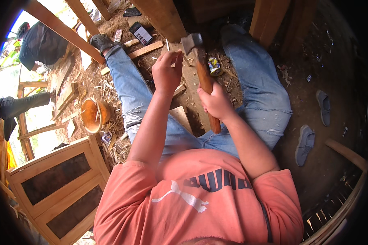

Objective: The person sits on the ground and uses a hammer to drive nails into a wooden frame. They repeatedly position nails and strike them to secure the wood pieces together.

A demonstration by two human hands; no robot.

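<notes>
Hatchet [200,69] — grey head, reddish-brown handle — right hand [215,102] clenching it.

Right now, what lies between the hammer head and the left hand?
In the head view, only a thin nail stands between the hammer head and the left hand, whose fingertips pinch it upright over a wooden plank.

Far ahead of you, 1 dark phone [141,33] with a lit grey screen lies on the shavings; right of it, a small yellow-blue crumpled packet [214,66].
</notes>
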